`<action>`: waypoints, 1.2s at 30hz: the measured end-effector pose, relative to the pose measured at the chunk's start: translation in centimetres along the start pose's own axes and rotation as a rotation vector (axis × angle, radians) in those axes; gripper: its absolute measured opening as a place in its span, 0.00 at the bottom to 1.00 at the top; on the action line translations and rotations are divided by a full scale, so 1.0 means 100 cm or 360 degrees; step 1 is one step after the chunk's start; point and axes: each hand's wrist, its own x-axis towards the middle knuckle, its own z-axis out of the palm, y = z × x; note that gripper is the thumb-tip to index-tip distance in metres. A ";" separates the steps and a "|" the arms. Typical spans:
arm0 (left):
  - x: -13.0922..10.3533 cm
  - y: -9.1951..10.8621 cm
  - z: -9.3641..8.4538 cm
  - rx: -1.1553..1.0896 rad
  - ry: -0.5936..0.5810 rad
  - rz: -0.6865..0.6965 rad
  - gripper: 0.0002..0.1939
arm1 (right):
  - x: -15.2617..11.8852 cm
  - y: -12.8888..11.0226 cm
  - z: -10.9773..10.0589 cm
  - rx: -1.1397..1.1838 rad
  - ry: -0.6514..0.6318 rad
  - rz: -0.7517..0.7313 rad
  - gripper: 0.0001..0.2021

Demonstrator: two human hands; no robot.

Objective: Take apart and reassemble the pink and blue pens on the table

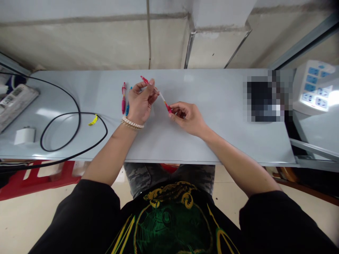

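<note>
Above the pale table, my left hand (142,100) pinches the upper barrel of a red pen (144,80) between thumb and fingers. My right hand (186,116) has its fingertips closed on a red lower part (168,108), with a thin whitish length stretching between the hands. Whether the two parts are joined is hard to tell. On the table to the left of my left hand lies a red-and-clear pen (123,98). Beside it is a blue pen (127,108), partly hidden by that hand.
A black cable (79,113) with a yellow tag (93,120) loops across the table's left side, near a white charger (24,136) and a power strip (16,106). A blurred dark object (263,100) lies at right, with a white socket unit (314,88) beyond.
</note>
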 end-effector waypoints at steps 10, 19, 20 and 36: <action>-0.011 0.007 0.007 -0.0099 -0.0124 -0.0071 0.07 | -0.001 -0.003 0.000 0.0028 0.0023 -0.0019 0.12; -0.016 0.009 0.007 -0.0037 -0.0196 -0.0093 0.05 | 0.000 -0.002 0.002 0.0041 0.0082 -0.0021 0.13; -0.018 0.008 0.008 -0.0021 -0.0205 -0.0100 0.07 | 0.000 -0.003 0.002 0.0064 0.0134 -0.0030 0.13; -0.032 -0.007 0.017 0.0133 -0.0394 -0.0112 0.10 | 0.000 -0.003 -0.005 0.0175 0.0375 0.0000 0.19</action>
